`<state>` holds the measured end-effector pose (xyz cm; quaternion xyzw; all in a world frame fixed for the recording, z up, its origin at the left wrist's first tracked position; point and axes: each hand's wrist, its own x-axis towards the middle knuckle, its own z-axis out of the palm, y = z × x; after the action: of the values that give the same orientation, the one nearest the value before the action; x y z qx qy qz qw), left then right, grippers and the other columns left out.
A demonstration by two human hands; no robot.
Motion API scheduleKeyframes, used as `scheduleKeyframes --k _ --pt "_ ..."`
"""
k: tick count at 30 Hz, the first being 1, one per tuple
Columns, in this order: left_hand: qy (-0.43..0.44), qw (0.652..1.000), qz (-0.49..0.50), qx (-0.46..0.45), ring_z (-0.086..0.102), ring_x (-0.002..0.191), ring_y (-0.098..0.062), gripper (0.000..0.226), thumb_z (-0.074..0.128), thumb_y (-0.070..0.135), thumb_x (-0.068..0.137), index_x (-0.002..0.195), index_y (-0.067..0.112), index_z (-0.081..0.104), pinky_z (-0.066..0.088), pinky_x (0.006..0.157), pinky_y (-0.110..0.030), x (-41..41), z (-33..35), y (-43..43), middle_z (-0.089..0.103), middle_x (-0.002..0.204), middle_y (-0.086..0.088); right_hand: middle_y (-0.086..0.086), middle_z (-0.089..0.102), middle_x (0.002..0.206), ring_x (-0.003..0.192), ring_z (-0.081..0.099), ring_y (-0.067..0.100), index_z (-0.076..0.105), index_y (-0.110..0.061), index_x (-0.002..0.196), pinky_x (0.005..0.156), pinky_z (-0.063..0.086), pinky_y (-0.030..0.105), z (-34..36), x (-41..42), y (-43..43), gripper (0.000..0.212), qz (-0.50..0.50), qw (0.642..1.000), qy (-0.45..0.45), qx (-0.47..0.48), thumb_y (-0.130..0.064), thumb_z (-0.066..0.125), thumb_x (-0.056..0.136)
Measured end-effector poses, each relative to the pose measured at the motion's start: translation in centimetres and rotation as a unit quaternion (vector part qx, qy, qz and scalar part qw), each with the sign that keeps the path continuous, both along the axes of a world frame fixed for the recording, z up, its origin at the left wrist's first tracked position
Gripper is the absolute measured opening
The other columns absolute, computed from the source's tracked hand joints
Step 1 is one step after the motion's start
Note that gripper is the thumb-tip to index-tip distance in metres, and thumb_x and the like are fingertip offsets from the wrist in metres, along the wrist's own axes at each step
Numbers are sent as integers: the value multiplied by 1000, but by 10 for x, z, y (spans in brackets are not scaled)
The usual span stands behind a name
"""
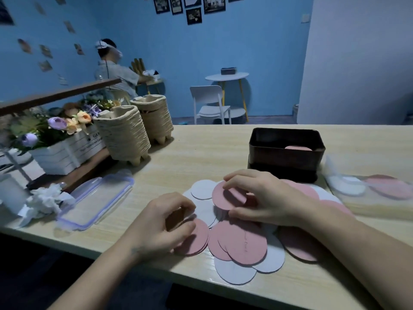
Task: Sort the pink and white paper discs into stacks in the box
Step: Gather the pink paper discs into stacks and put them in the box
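Fingers (237, 178) of your right hand (266, 198) pinch a pink disc (223, 198); your left hand (161, 224) grips a pink stack (196, 240) under its curled fingers.

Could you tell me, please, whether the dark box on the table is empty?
No, a pink disc lies inside the dark box, towards its right side.

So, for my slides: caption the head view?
Right hand pinches a pink disc over the pile; left hand grips a pink stack; box behind.
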<state>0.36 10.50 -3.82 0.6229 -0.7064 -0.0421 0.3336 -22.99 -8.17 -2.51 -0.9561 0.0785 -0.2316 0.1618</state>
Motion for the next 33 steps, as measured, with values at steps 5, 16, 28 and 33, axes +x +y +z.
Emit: scheduleKeyframes --k 5,16,28,33 --pt "4 998 -36 45 65 106 -12 44 77 46 78 115 22 69 52 89 -30 6 -1 9 66 110 14 0 65 133 123 60 7 70 -20 121 97 35 1 1 -5 -2 48 -3 1000 -2 9 -50 80 86" --pt "1 995 -37 93 54 131 -5 72 87 58 67 127 22 68 45 105 -19 13 -2 13 53 131 25 -1 65 134 116 53 -7 70 -21 120 93 37 1 1 -6 -1 45 -3 1000 1 21 -47 83 85" --pt "13 1000 -9 0 63 112 -8 63 84 56 75 129 28 68 50 92 -23 14 6 -18 64 115 17 -5 62 135 123 58 5 66 -24 127 99 41 10 0 -5 -2 51 1 1000 11 22 -53 78 87" --pt "17 999 3 -42 65 108 -4 63 82 54 78 131 22 68 54 88 -29 3 -1 -35 69 118 16 -8 61 138 125 57 6 55 -26 141 102 44 15 -2 -2 -2 59 1 1000 0 31 -51 75 91"
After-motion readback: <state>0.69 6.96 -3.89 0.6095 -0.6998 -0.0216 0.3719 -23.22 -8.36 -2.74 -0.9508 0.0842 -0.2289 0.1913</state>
